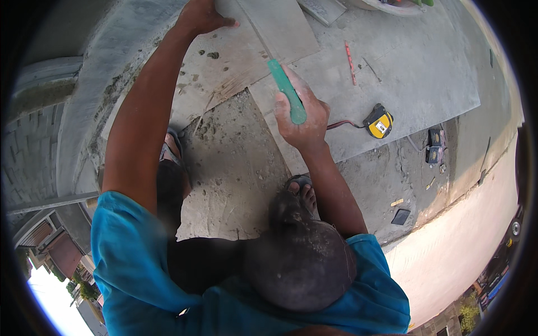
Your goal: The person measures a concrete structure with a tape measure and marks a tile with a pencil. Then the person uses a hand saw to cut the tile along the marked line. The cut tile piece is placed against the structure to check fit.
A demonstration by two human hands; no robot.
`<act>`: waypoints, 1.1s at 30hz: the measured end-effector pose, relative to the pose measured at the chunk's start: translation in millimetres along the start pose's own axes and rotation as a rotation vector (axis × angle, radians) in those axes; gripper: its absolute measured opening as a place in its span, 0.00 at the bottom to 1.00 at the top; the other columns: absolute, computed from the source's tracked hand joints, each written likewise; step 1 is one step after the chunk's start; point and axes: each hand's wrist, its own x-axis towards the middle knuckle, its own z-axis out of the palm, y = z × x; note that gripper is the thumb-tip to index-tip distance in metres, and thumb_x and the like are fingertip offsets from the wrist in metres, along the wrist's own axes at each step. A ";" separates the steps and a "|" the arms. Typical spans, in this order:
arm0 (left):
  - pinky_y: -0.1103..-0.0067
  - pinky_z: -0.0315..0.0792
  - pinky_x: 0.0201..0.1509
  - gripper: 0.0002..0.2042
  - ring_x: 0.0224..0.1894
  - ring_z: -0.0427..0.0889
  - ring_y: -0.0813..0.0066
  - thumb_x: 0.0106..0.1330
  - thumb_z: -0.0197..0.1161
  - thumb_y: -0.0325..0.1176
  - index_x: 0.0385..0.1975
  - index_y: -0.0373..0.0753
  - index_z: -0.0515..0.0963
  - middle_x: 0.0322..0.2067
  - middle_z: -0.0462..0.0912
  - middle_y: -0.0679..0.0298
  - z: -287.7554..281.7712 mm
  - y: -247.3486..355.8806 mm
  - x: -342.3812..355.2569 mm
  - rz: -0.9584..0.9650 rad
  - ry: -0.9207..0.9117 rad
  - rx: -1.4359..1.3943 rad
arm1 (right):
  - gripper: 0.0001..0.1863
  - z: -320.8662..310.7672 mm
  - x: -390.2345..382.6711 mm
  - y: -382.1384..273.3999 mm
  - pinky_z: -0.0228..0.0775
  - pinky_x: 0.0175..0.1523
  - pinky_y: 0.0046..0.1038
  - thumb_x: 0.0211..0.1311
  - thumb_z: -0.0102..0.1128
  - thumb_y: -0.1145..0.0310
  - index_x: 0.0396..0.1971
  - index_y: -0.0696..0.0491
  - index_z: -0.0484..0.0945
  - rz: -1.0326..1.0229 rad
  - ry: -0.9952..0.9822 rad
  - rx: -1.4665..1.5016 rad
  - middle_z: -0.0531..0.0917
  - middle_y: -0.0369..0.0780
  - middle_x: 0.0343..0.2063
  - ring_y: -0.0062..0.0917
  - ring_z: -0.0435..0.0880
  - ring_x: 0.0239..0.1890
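My right hand [302, 109] is wrapped round a flat green handle [287, 92] with a rounded end. The handle points up and away, over the seam between grey tiles; what tool it belongs to I cannot make out. Farther off to the left, my left hand [199, 17] rests at a large grey tile [196, 73], thumb stretched out and the other fingers partly cut off by the top edge. Mortar crumbs [213, 55] lie on that tile. Between my feet is rough grey mortar bed [224, 151].
On the right-hand tile [414, 78] lie a yellow and black tape measure [380, 121], a red pencil-like stick [350, 63] and a thin dark rod [371, 69]. Beyond its edge are a dark boxy object [435, 147] and a small dark square piece [400, 217]. A pale basin [392, 8] stands at the top.
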 end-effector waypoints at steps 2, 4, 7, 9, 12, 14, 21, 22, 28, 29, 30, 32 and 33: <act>0.62 0.67 0.70 0.50 0.68 0.71 0.45 0.47 0.82 0.54 0.66 0.30 0.67 0.63 0.74 0.42 6.1 -5.7 -1.0 0.011 0.035 -0.020 | 0.26 1.4 -0.7 3.4 0.80 0.33 0.28 0.60 0.65 0.72 0.59 0.61 0.78 0.004 0.001 -0.002 0.89 0.47 0.34 0.30 0.89 0.26; 0.63 0.65 0.73 0.53 0.70 0.68 0.45 0.48 0.81 0.54 0.70 0.29 0.63 0.65 0.72 0.41 18.7 -18.5 2.3 0.030 0.080 -0.029 | 0.25 1.4 0.3 3.9 0.81 0.33 0.28 0.60 0.65 0.71 0.59 0.61 0.78 0.030 -0.021 -0.019 0.89 0.47 0.34 0.30 0.89 0.26; 0.64 0.62 0.76 0.56 0.73 0.65 0.46 0.49 0.80 0.54 0.73 0.29 0.58 0.69 0.67 0.40 35.6 -38.2 8.6 0.021 0.093 -0.023 | 0.25 -10.8 -15.2 -1.8 0.81 0.34 0.29 0.61 0.65 0.70 0.59 0.61 0.78 0.069 -0.060 -0.064 0.89 0.47 0.36 0.31 0.89 0.26; 0.65 0.60 0.77 0.57 0.74 0.63 0.46 0.49 0.80 0.54 0.74 0.28 0.56 0.70 0.65 0.40 35.2 -39.6 12.7 -0.046 0.019 -0.028 | 0.25 -31.6 -39.9 -4.9 0.81 0.35 0.30 0.62 0.64 0.69 0.58 0.61 0.79 0.042 -0.049 -0.096 0.89 0.47 0.37 0.31 0.89 0.27; 0.65 0.60 0.77 0.57 0.74 0.64 0.47 0.49 0.80 0.55 0.74 0.28 0.56 0.70 0.65 0.40 34.0 -14.5 4.4 -0.027 0.040 -0.060 | 0.25 -54.3 -38.8 -17.4 0.81 0.35 0.29 0.63 0.63 0.68 0.59 0.60 0.79 0.124 -0.157 -0.173 0.89 0.47 0.39 0.31 0.89 0.27; 0.65 0.60 0.77 0.57 0.73 0.64 0.47 0.49 0.80 0.54 0.73 0.27 0.56 0.70 0.66 0.40 12.3 10.3 2.9 -0.072 -0.068 -0.079 | 0.25 -42.0 -22.8 -5.5 0.80 0.35 0.29 0.63 0.63 0.68 0.59 0.60 0.78 0.081 -0.113 -0.134 0.89 0.47 0.39 0.31 0.88 0.26; 0.65 0.62 0.76 0.57 0.72 0.65 0.46 0.49 0.80 0.53 0.73 0.27 0.56 0.69 0.67 0.40 28.6 -16.0 4.9 -0.084 -0.009 -0.103 | 0.26 -16.2 -1.1 -5.2 0.81 0.37 0.28 0.63 0.61 0.68 0.60 0.60 0.77 0.167 -0.152 -0.034 0.89 0.48 0.41 0.31 0.89 0.29; 0.65 0.62 0.76 0.57 0.73 0.65 0.46 0.49 0.80 0.53 0.73 0.27 0.56 0.70 0.66 0.40 32.9 -15.3 5.2 -0.094 -0.016 -0.087 | 0.26 -28.1 -18.0 -12.0 0.81 0.36 0.28 0.62 0.61 0.69 0.60 0.60 0.77 0.152 -0.163 -0.087 0.89 0.48 0.39 0.30 0.88 0.27; 0.66 0.60 0.77 0.57 0.74 0.63 0.47 0.50 0.80 0.52 0.74 0.27 0.55 0.71 0.64 0.40 30.7 -7.7 5.6 -0.072 -0.004 -0.094 | 0.26 -41.1 -22.0 -9.3 0.80 0.35 0.28 0.63 0.61 0.67 0.61 0.62 0.77 0.150 -0.195 -0.136 0.88 0.47 0.37 0.30 0.88 0.27; 0.65 0.61 0.77 0.57 0.74 0.63 0.47 0.49 0.80 0.52 0.74 0.28 0.55 0.70 0.64 0.40 29.9 -10.7 4.2 -0.080 0.011 -0.055 | 0.27 -22.0 -1.8 -0.8 0.81 0.36 0.28 0.63 0.61 0.66 0.61 0.62 0.76 0.152 -0.188 -0.098 0.88 0.47 0.37 0.31 0.89 0.28; 0.65 0.61 0.76 0.57 0.74 0.63 0.46 0.49 0.80 0.52 0.74 0.28 0.55 0.70 0.65 0.39 33.2 -11.7 1.9 -0.087 0.015 -0.030 | 0.27 -13.9 6.2 2.6 0.81 0.37 0.29 0.63 0.60 0.65 0.61 0.62 0.76 0.162 -0.190 -0.072 0.88 0.48 0.37 0.32 0.89 0.29; 0.65 0.62 0.76 0.57 0.73 0.64 0.46 0.49 0.80 0.52 0.74 0.27 0.55 0.69 0.66 0.39 34.0 -14.7 5.2 -0.097 -0.004 -0.042 | 0.29 -19.0 -0.6 -4.0 0.81 0.38 0.31 0.63 0.59 0.63 0.62 0.61 0.76 0.199 -0.174 -0.054 0.88 0.48 0.37 0.34 0.90 0.31; 0.65 0.62 0.76 0.57 0.73 0.64 0.46 0.48 0.80 0.53 0.73 0.27 0.56 0.69 0.67 0.39 34.0 -16.9 7.0 -0.107 -0.008 -0.051 | 0.30 -23.2 -4.6 -7.6 0.82 0.39 0.32 0.62 0.59 0.62 0.63 0.61 0.75 0.211 -0.170 -0.044 0.88 0.49 0.36 0.36 0.90 0.32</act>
